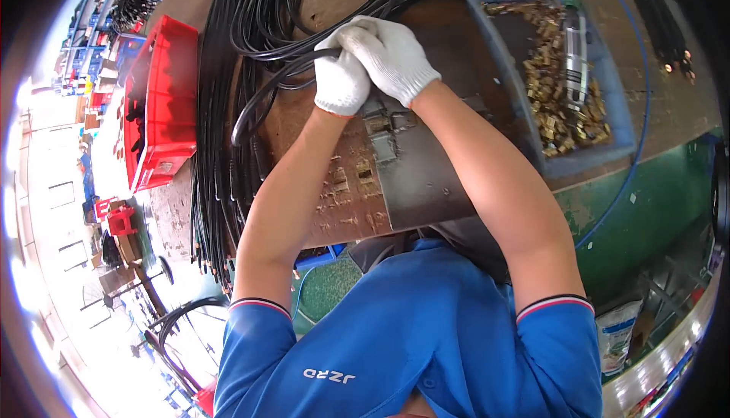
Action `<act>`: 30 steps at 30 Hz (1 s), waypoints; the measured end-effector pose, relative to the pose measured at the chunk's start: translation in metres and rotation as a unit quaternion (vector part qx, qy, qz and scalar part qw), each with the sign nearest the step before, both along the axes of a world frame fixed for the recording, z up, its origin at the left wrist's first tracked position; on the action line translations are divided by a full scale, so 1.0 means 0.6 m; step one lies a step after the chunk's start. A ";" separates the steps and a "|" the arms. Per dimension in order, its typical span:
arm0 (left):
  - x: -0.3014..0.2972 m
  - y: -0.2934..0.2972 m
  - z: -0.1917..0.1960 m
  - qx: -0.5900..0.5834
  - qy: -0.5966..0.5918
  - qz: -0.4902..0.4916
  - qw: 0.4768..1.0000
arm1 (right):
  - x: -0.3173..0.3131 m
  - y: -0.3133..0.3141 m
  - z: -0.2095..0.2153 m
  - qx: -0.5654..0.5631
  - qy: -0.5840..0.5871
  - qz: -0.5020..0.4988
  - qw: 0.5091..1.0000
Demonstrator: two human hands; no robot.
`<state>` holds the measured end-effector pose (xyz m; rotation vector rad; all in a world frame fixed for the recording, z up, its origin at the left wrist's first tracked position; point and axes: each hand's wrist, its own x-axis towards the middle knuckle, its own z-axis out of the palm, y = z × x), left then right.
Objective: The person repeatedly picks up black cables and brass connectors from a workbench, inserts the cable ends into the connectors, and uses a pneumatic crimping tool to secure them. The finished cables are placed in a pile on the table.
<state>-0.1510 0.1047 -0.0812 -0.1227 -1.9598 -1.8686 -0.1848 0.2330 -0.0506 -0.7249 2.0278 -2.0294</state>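
Both hands wear white knitted gloves and meet above the brown workbench [296, 137]. My left hand [340, 83] is closed around a thick black cable [262, 91], which curves in from the left. My right hand [391, 57] lies against the left one, its fingers bent over at the thumb side. Whatever sits between the right fingers is hidden by the gloves. A large bundle of black cables [251, 19] spreads behind and left of the hands, and its lengths hang toward the bench's front edge. Beneath my right forearm lies a dark metal plate [422, 175].
At the right, a blue-grey bin [540, 156] contains many small brass fittings [551, 106] and a power screwdriver [576, 57] with a blue hose [645, 106]. A red crate [171, 106] with black parts stands left. More black cables [661, 23] lie far right.
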 end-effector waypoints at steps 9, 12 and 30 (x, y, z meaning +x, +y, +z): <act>0.129 0.049 0.110 0.335 -0.183 0.059 0.923 | 0.096 0.135 0.062 -0.108 -0.122 -0.084 0.983; 0.176 0.108 0.133 0.416 -0.196 0.012 0.888 | 0.162 0.171 0.101 0.030 0.084 0.012 0.996; 0.221 0.131 0.099 0.604 -0.190 -0.170 0.755 | 0.174 0.139 0.120 0.024 0.268 0.017 0.963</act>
